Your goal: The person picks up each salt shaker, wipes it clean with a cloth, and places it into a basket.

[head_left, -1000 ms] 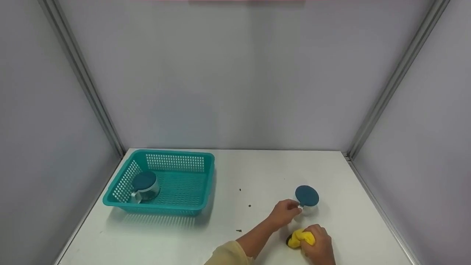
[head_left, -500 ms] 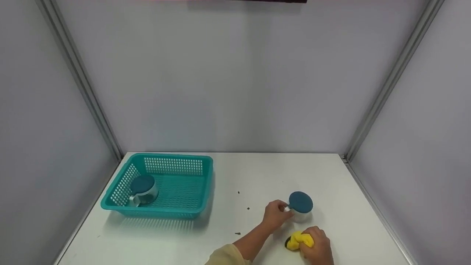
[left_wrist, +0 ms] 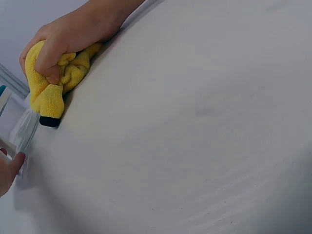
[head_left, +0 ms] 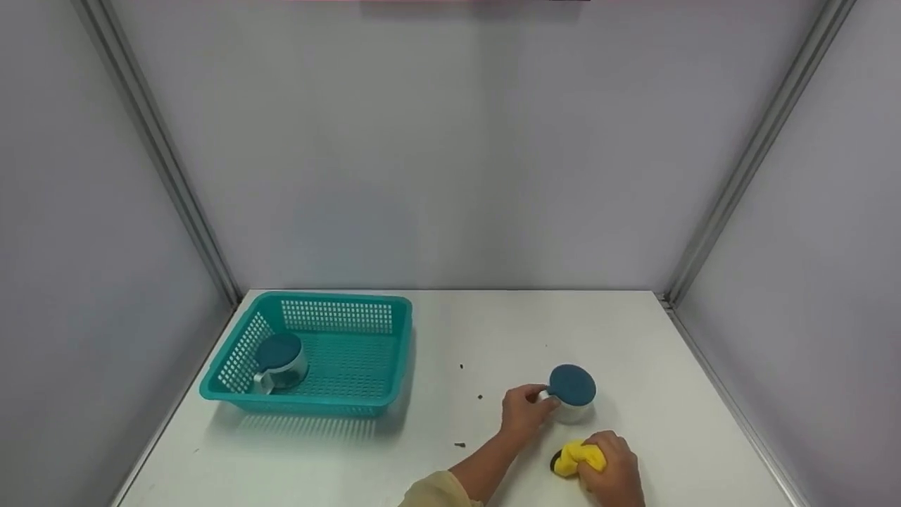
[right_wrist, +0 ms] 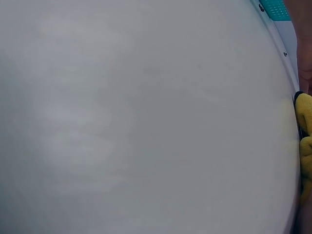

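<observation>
My left hand [head_left: 526, 412] pinches the pale handle of a clear mug [head_left: 574, 414] with a round blue lid [head_left: 571, 385], on the right part of the white table. Only the mug's clear side [left_wrist: 25, 131] and a little of my left thumb show at the left edge of the left wrist view. Nearer the front, my right hand [head_left: 614, 470] grips a bunched yellow cloth [head_left: 578, 458] with a black end, pressed on the tabletop. The cloth [left_wrist: 58, 80] shows folds between the fingers. In the right wrist view just a strip of the cloth [right_wrist: 304, 114] appears.
A teal plastic basket [head_left: 401, 345] stands at the left of the table, holding a second blue-lidded clear mug [head_left: 280, 362]. Several small dark bits [head_left: 460, 444] lie mid-table. Grey panel walls [head_left: 450, 155] enclose the back and both sides.
My left hand has drawn the mug by its handle a short way left and slightly nearer. The right hand and cloth have stayed in about the same place.
</observation>
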Action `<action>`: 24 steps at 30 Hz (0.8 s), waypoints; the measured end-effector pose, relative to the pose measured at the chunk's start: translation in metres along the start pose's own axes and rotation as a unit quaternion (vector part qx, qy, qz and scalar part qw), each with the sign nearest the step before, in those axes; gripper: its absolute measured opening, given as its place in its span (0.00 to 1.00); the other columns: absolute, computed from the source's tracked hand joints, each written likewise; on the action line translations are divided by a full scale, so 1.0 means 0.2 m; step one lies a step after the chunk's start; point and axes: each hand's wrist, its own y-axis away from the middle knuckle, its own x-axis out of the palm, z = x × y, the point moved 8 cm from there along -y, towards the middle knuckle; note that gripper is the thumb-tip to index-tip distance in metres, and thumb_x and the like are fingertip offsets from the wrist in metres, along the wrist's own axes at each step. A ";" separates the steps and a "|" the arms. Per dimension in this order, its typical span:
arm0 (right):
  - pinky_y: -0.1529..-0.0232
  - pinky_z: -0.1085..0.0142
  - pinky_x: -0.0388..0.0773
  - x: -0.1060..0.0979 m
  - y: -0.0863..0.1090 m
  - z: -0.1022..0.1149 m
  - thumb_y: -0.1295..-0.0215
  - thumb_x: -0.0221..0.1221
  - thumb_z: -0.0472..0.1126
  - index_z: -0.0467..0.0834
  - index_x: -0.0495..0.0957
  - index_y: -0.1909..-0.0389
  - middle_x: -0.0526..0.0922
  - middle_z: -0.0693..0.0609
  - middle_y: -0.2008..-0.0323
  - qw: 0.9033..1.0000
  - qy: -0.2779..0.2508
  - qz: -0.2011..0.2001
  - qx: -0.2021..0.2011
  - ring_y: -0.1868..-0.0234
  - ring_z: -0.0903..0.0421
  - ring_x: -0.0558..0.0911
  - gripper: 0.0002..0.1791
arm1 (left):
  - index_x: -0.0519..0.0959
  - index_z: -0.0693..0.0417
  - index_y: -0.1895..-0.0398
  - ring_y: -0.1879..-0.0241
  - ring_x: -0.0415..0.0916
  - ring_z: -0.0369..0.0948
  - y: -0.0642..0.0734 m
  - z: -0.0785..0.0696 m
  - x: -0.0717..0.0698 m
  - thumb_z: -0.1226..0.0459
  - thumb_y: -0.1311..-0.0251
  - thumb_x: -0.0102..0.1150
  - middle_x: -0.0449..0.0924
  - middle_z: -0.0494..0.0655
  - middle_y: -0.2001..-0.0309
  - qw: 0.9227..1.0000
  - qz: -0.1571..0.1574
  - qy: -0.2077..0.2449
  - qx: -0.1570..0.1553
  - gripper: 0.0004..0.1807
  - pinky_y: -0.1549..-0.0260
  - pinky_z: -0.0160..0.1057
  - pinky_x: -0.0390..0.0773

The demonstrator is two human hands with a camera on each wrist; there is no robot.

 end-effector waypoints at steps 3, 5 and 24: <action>0.63 0.62 0.68 0.00 -0.01 0.00 0.60 0.66 0.36 0.51 0.76 0.70 0.74 0.59 0.68 1.000 0.003 -0.003 -0.004 0.66 0.58 0.69 0.14 | 0.84 0.39 0.63 0.59 0.75 0.34 0.00 0.00 -0.01 0.56 0.53 0.71 0.81 0.33 0.63 1.000 -0.014 0.005 0.004 0.12 0.56 0.35 0.79; 0.63 0.62 0.68 0.00 -0.01 0.00 0.60 0.66 0.36 0.52 0.76 0.70 0.74 0.59 0.68 1.000 0.004 -0.002 -0.001 0.66 0.58 0.69 0.14 | 0.85 0.39 0.65 0.61 0.75 0.34 0.00 0.00 -0.01 0.56 0.53 0.71 0.81 0.33 0.65 1.000 -0.018 0.015 0.004 0.10 0.58 0.34 0.79; 0.66 0.63 0.65 -0.01 0.00 0.01 0.64 0.68 0.37 0.55 0.75 0.72 0.72 0.63 0.70 0.999 0.006 -0.033 -0.031 0.68 0.59 0.68 0.17 | 0.84 0.43 0.65 0.60 0.76 0.33 0.01 0.01 0.01 0.59 0.53 0.71 0.82 0.36 0.64 0.996 -0.010 0.090 0.021 0.09 0.57 0.32 0.78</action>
